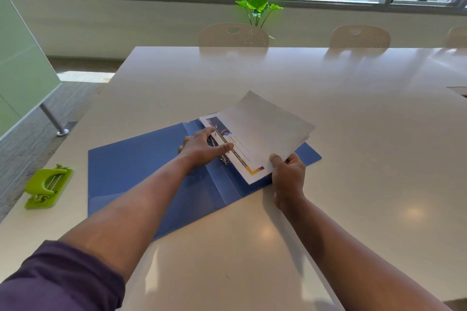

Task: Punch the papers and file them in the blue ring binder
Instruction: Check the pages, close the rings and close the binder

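A: Filing now, by the look of it. Open blue plastic ring binder (141,166) lying flat, mid-desk toward the near-left corner of the pale glossy desk (328,98). Thin stack of white printed papers (262,134) sitting over the binder's right half, far corner tilted up, punched edge at the metal rings (225,159).

B: Grips?

A: Right hand (288,179) pinching the stack's near corner, thumb on top. Left hand (202,149) over the rings, fingers stretched out & pressing the paper edge, not curled round anything. Whether the rings are open: can't tell, hand in the way.

B: Handling?

A: Light, floppy, prob. slippery sheet-on-sheet; likely to fan out or sag if held by one corner only. Holes tear easily if forced. Best taken at the near edge w/ a pinch, other hand flat near the holes to line them up. Binder cover semi-stiff, unlikely to shift much.

B: Punch?

A: Lime-green plastic hole punch (46,185) untouched near the desk's left edge, well apart from the binder.
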`<action>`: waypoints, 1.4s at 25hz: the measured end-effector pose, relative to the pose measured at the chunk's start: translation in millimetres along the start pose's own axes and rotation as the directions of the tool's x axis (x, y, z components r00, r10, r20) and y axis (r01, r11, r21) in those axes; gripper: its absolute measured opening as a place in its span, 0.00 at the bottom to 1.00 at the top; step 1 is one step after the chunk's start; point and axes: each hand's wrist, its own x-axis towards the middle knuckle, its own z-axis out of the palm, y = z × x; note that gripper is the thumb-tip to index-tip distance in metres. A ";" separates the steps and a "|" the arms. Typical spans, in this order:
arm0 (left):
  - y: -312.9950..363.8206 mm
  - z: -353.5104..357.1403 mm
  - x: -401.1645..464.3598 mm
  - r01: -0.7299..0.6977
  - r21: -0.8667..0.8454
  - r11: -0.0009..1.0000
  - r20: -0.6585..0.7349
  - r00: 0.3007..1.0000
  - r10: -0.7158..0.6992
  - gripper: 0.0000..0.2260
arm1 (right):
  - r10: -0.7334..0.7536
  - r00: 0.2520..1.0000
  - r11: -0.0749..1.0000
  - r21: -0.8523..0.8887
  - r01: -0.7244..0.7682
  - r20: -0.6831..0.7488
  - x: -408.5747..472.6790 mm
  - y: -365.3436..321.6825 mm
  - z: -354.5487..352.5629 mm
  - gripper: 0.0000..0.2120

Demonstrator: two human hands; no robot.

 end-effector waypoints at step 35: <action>-20.4 -13.1 2.2 -0.143 -0.157 0.977 0.313 0.931 0.186 0.45 | -0.260 0.648 0.262 -0.594 0.761 0.716 -5.4 -1.5 44.2 0.15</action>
